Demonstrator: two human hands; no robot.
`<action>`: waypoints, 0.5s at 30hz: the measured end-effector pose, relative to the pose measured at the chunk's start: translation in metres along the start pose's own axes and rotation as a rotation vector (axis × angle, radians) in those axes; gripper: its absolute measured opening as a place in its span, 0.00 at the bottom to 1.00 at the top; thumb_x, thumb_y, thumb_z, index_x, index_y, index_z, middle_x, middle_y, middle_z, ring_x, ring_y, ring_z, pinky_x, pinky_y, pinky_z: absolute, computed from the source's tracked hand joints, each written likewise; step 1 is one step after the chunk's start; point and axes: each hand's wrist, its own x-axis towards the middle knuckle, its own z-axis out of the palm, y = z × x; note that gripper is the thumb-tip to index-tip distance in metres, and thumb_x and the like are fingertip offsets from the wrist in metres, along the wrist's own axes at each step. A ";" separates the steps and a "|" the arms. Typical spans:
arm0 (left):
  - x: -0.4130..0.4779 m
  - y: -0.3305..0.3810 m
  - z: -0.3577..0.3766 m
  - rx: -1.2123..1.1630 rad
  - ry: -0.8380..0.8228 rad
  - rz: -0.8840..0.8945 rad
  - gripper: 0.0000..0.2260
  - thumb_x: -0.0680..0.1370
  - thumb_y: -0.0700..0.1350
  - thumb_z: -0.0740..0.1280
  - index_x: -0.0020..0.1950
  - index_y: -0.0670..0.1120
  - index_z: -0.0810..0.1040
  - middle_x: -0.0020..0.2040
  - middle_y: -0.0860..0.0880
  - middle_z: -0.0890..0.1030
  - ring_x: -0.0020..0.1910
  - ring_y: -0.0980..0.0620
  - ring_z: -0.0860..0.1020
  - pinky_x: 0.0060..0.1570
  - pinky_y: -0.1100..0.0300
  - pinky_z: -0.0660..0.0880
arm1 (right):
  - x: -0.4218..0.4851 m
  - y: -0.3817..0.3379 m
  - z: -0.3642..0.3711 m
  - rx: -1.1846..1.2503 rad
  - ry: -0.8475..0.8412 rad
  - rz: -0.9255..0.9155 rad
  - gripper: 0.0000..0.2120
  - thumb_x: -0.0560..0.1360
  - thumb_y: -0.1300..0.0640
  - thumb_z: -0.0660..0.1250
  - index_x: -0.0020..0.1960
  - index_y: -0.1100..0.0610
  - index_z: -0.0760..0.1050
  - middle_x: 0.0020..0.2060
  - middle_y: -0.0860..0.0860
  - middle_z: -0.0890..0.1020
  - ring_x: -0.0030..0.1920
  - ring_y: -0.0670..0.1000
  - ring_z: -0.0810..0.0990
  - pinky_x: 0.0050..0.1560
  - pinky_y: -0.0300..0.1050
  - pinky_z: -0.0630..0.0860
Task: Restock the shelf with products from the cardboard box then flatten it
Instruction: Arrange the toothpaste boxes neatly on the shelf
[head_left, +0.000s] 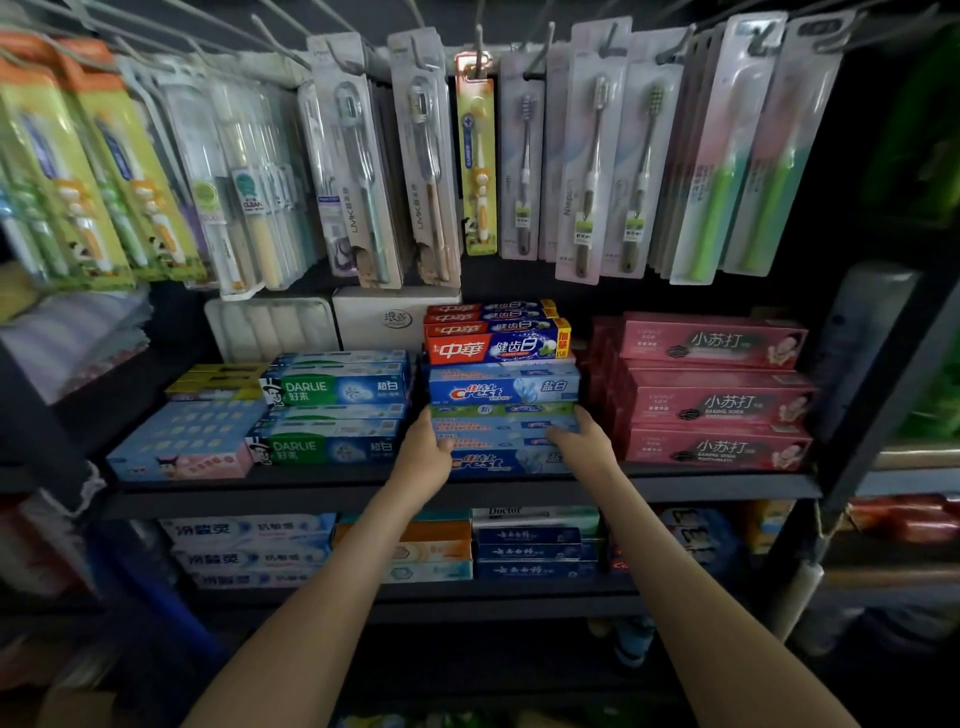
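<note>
A stack of blue Crest toothpaste boxes (501, 434) sits in the middle of the dark shelf (467, 486). My left hand (423, 452) grips the stack's left end and my right hand (584, 441) grips its right end, fingers curled over the upper boxes of the lower pile. Above them lie another Crest box (504, 389) and red-and-blue toothpaste boxes (496, 340). A corner of a cardboard box (72, 706) shows at the bottom left edge, mostly out of frame.
Green Darlie boxes (332, 421) stand left of the stack, pink baking-soda toothpaste boxes (717, 395) right of it. Packaged toothbrushes (587, 171) hang on hooks above. A lower shelf (415, 592) holds more toothpaste boxes. A black upright post (883, 395) borders the right side.
</note>
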 end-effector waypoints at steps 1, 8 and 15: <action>0.001 -0.001 -0.002 -0.001 -0.003 -0.006 0.15 0.81 0.38 0.59 0.67 0.48 0.67 0.63 0.49 0.74 0.59 0.53 0.71 0.55 0.60 0.66 | 0.001 0.001 0.003 -0.001 0.002 0.002 0.27 0.78 0.58 0.63 0.74 0.58 0.59 0.63 0.55 0.72 0.50 0.51 0.73 0.48 0.44 0.70; 0.008 -0.002 -0.005 0.029 0.002 -0.030 0.12 0.80 0.36 0.59 0.62 0.46 0.67 0.60 0.48 0.73 0.57 0.53 0.72 0.49 0.63 0.69 | 0.006 -0.002 0.006 -0.021 -0.021 0.045 0.26 0.76 0.57 0.64 0.72 0.57 0.61 0.61 0.55 0.74 0.53 0.55 0.77 0.49 0.48 0.75; 0.015 0.020 -0.014 -0.022 0.045 0.026 0.21 0.80 0.34 0.56 0.73 0.44 0.62 0.63 0.48 0.71 0.58 0.51 0.71 0.49 0.59 0.69 | 0.032 -0.021 -0.007 -0.014 0.023 -0.016 0.35 0.76 0.55 0.64 0.77 0.54 0.50 0.71 0.54 0.67 0.68 0.58 0.69 0.65 0.58 0.70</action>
